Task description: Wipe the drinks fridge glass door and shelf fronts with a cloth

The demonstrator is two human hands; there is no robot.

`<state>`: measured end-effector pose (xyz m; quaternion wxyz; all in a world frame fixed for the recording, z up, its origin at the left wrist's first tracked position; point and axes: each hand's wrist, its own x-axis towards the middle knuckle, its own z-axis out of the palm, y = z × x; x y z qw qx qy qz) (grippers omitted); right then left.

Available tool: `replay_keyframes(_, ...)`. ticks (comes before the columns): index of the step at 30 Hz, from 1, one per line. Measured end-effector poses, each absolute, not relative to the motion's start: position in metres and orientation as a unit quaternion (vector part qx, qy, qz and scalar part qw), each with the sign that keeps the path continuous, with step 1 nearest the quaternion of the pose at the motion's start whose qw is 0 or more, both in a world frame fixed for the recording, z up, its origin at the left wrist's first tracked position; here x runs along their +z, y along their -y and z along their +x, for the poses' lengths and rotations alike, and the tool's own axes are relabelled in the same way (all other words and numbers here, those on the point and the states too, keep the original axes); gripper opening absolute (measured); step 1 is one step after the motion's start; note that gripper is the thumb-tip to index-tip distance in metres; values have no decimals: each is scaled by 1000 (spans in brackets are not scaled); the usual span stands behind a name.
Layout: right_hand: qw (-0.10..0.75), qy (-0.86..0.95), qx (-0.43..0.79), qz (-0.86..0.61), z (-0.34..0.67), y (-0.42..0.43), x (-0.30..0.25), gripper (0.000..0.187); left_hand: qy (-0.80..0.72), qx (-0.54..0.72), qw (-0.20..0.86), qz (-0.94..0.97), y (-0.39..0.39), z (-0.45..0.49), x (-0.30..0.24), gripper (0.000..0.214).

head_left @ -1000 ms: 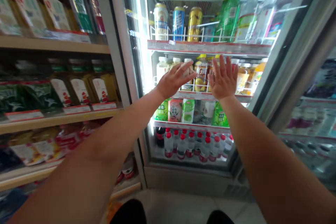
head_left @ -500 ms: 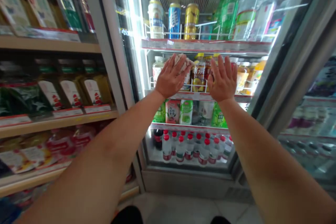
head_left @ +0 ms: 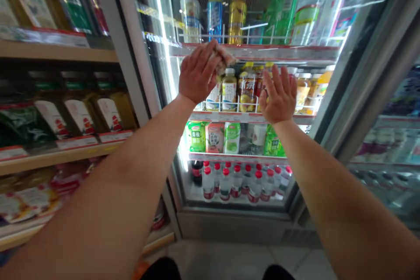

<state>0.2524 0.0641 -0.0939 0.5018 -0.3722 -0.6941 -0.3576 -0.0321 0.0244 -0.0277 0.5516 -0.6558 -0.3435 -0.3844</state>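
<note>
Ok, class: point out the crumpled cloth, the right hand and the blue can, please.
Crumpled cloth (head_left: 224, 57), head view: on its exposed part.
Right hand (head_left: 280, 101), head view: on the back of the hand.
Blue can (head_left: 215, 16), head view: middle of its front.

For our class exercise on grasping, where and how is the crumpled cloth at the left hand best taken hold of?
Probably with a pinch on the loose edge of the crumpled cloth, coming from the right: that edge juts out past the left hand, which covers part of the rest. Its bunched folds should offer something to pinch.
</note>
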Motion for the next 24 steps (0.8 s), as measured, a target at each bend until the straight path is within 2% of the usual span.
replay_keyframes(6,495,695,-359,-379,253,-64,-94,62,319,-459,508,-655,-31,-39,-24,50)
replay_keyframes(8,494,690,-365,-382,252,-63,-94,62,319,-435,508,-672,-28,-39,-23,48)
replay_keyframes(12,493,688,-366,-386,252,-63,-94,63,297,-310,486,-761,-20,-35,-23,53)
replay_keyframes(14,494,690,-360,-388,251,-63,-94,63,290,-301,476,-774,-18,-33,-23,54)
replay_keyframes(20,497,691,-363,-379,253,-66,-94,62,326,-466,482,-666,-26,-38,-22,59)
replay_keyframes(24,498,682,-384,-374,253,-69,-95,62,283,-367,486,-741,-30,-41,-22,52)
